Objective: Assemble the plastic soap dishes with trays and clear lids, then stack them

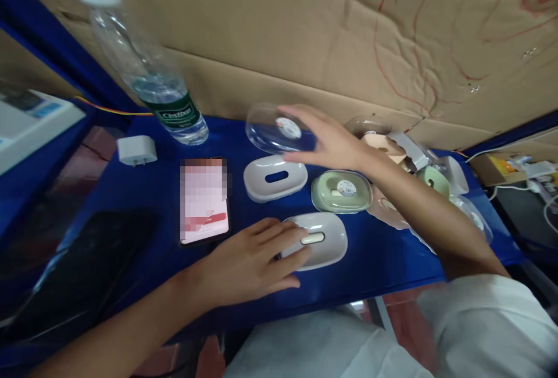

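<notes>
Holds a clear, rounded oblong plastic cover (264, 131) with a round white label (289, 128) between the widely parted thumb and fingers of the right hand (335, 142), near a slotted, pale grey oval plastic dish (257, 183). Lays the slightly spread fingers of the left hand (246, 261) over the left end of a second pale grey oval dish with a cream bar (335, 244), nearer the front edge of the blue surface (383, 264); cannot tell whether gripping or merely touching there.
</notes>
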### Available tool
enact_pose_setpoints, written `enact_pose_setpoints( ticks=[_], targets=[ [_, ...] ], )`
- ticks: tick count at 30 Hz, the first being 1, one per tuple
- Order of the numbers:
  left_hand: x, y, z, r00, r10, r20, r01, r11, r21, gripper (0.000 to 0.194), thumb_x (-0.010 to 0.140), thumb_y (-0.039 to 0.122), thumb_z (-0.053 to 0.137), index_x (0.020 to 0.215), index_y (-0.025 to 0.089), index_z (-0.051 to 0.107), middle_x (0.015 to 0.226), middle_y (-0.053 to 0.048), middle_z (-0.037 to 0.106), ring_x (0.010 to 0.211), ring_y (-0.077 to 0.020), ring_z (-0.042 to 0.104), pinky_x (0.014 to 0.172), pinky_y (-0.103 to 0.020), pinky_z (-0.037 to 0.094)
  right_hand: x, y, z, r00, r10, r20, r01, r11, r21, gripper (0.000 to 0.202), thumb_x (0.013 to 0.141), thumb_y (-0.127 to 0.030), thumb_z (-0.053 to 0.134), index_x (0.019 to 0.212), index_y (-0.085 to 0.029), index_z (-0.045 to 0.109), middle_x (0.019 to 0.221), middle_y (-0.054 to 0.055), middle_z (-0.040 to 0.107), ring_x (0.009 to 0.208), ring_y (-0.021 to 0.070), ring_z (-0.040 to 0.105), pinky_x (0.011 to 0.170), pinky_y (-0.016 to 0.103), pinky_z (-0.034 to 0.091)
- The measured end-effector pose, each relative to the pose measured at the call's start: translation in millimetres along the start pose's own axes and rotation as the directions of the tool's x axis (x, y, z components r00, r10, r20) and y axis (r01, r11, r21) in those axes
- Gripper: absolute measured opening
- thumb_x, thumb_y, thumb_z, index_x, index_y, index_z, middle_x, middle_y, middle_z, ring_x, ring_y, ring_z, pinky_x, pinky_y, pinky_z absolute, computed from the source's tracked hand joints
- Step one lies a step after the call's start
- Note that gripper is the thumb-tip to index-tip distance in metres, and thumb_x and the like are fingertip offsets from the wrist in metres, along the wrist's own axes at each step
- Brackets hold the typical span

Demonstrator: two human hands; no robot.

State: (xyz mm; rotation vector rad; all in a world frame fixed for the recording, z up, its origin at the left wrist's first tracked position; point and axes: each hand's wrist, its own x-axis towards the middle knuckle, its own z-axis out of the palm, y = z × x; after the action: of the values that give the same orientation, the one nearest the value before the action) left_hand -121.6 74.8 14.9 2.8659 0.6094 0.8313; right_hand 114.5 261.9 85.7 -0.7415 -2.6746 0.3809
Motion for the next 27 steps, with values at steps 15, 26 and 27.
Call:
enact_pose_setpoints(
  ticks=[15,26,27],
  targets=[
    [0,-9,2.8,0.999,-0.006,-0.047,0.004,0.999,-0.034,0.032,0.106,0.040,0.076,0.127,0.016,0.073,0.128,-0.013,0.077,0.121,-0.0274,0.074,0.105,-0.042,0.066,-171,-100,63,0.999,-0.045,0.016,0.047,0.967,-0.251,0.066,0.111,-0.065,0.059,0.163,-0.024,0.059,0.169,0.015,0.056,0.159,0.0334,0.050,0.128,0.052,0.044],
    [0,1,5.1,0.999,-0.023,0.023,0.024,0.999,-0.032,0.031,0.106,0.023,0.073,0.135,0.015,0.070,0.135,-0.013,0.075,0.130,-0.0281,0.070,0.114,-0.044,0.061,-186,-82,68,0.994,-0.106,-0.039,0.101,0.988,-0.116,0.069,0.107,-0.065,0.066,0.162,-0.022,0.060,0.168,0.017,0.057,0.169,0.0306,0.037,0.130,0.050,0.048],
    [0,1,6.2,0.999,-0.025,0.025,0.025,0.999,-0.035,0.032,0.105,0.020,0.073,0.136,0.015,0.069,0.135,-0.013,0.075,0.130,-0.0289,0.070,0.114,-0.044,0.061,-186,-81,68,0.994,-0.103,-0.038,0.098,0.989,-0.112,0.069,0.107,-0.063,0.068,0.162,-0.022,0.059,0.168,0.017,0.056,0.169,0.0314,0.036,0.128,0.051,0.049]
  ],
)
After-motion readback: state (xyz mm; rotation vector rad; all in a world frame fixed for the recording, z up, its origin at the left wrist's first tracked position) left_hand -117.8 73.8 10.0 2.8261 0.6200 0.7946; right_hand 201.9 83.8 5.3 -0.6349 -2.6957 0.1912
